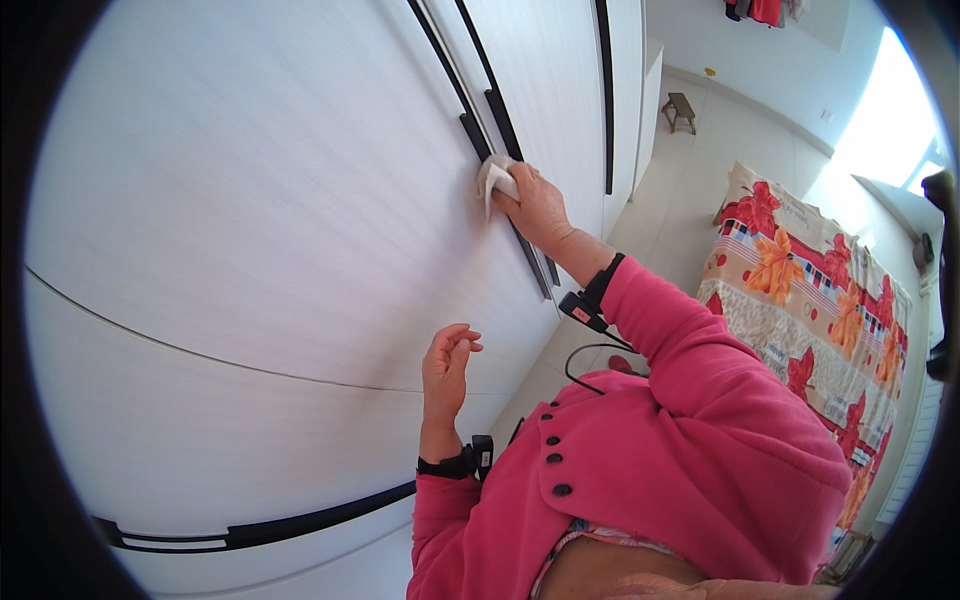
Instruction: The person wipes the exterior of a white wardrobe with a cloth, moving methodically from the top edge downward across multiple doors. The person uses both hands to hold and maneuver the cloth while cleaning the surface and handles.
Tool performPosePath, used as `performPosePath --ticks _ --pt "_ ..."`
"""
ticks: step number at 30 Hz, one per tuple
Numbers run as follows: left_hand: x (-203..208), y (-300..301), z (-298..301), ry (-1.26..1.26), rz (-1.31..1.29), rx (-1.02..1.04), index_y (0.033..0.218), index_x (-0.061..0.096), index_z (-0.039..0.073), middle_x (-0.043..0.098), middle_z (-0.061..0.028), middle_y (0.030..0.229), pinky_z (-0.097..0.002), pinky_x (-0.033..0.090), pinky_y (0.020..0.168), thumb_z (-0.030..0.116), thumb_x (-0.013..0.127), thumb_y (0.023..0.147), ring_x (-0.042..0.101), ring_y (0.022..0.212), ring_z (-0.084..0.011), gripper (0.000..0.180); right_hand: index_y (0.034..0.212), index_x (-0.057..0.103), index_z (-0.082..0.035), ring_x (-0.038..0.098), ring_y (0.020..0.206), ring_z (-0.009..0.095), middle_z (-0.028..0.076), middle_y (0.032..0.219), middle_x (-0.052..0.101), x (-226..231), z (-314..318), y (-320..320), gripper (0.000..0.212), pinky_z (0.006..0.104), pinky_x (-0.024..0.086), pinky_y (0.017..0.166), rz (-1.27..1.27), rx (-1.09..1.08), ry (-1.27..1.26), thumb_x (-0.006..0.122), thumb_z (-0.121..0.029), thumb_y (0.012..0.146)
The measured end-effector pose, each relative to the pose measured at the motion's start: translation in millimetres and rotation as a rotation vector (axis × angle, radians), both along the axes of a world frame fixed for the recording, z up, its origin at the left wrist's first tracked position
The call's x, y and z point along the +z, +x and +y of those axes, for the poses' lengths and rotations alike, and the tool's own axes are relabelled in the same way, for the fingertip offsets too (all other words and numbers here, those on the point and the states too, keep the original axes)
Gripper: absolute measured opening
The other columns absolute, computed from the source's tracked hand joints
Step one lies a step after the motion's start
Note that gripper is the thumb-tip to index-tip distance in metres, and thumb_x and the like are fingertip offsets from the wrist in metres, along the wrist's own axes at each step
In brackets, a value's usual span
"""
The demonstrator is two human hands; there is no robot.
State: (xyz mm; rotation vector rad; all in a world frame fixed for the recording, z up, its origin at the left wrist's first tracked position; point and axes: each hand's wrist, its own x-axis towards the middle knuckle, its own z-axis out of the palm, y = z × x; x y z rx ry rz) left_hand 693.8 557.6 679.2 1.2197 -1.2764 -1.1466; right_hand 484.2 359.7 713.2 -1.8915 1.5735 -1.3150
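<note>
My right hand (540,212) is closed around a folded white cloth (494,183), pressing it to a long black handle strip (477,135) on a white wardrobe door (270,170). Part of the cloth hangs loose below my fingers. Lower down, my left hand (447,375) is raised in front of the wardrobe, its fingers loosely bent and slightly apart. Nothing shows in it. Both wrists wear black bands with small boxes, and a cable runs from the right one.
Another black handle strip (608,100) runs along the door to the right. A black drawer handle (270,525) lies low on the left. To my right stands a table or bed under a leaf-patterned cover (780,250). A small wooden stool (679,110) stands on the floor beyond.
</note>
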Motion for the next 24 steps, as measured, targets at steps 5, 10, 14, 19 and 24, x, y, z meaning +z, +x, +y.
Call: performPosePath --ticks 5,10,14,19,24 --pt "-3.9 0.1 -0.9 -0.086 0.073 -0.060 0.123 0.058 0.000 0.067 -0.0077 0.108 -0.0300 0.049 0.089 0.008 0.051 0.103 0.061 0.093 -0.0139 0.022 0.105 0.058 -0.007 0.065 0.090 0.038 0.015 0.103 0.066 80.3 -22.2 2.0 0.029 0.0455 0.052 0.079 -0.034 -0.005 -0.343 0.068 -0.028 0.088" --pt "-2.9 0.8 -0.2 -0.009 0.054 -0.061 0.123 0.058 0.001 0.067 -0.0070 0.108 -0.0300 0.048 0.090 0.011 0.052 0.103 0.061 0.093 -0.0142 0.023 0.104 0.057 -0.007 0.065 0.089 0.038 0.015 0.100 0.065 50.7 -20.8 10.0 0.027 0.0450 0.052 0.078 -0.044 0.005 -0.371 0.068 -0.027 0.089" --pt "-0.5 -2.6 -3.2 0.059 0.019 -0.062 0.123 0.059 0.001 0.067 -0.0069 0.108 -0.0299 0.048 0.090 0.012 0.053 0.103 0.061 0.093 -0.0144 0.023 0.107 0.055 -0.007 0.064 0.091 0.036 0.013 0.100 0.064 0.0 -12.5 8.9 0.029 0.0430 0.053 0.079 -0.007 0.034 -0.274 0.070 -0.024 0.089" --pt "1.7 -7.9 -6.1 0.121 -0.095 -0.059 0.123 0.059 0.002 0.067 -0.0077 0.108 -0.0301 0.048 0.090 0.013 0.053 0.103 0.062 0.095 -0.0150 0.023 0.104 0.054 -0.008 0.065 0.094 0.033 0.011 0.101 0.064 -76.2 0.7 7.1 0.029 0.0434 0.055 0.079 0.067 0.083 -0.050 0.071 -0.023 0.086" --pt "2.0 -8.1 -7.3 0.209 -0.155 -0.029 0.122 0.059 0.002 0.067 -0.0092 0.108 -0.0319 0.048 0.090 0.015 0.053 0.104 0.064 0.094 -0.0172 0.023 0.103 0.055 -0.009 0.066 0.093 0.033 0.010 0.102 0.064 -141.9 3.9 6.2 0.026 0.0431 0.055 0.075 0.097 0.121 0.188 0.070 -0.022 0.086"
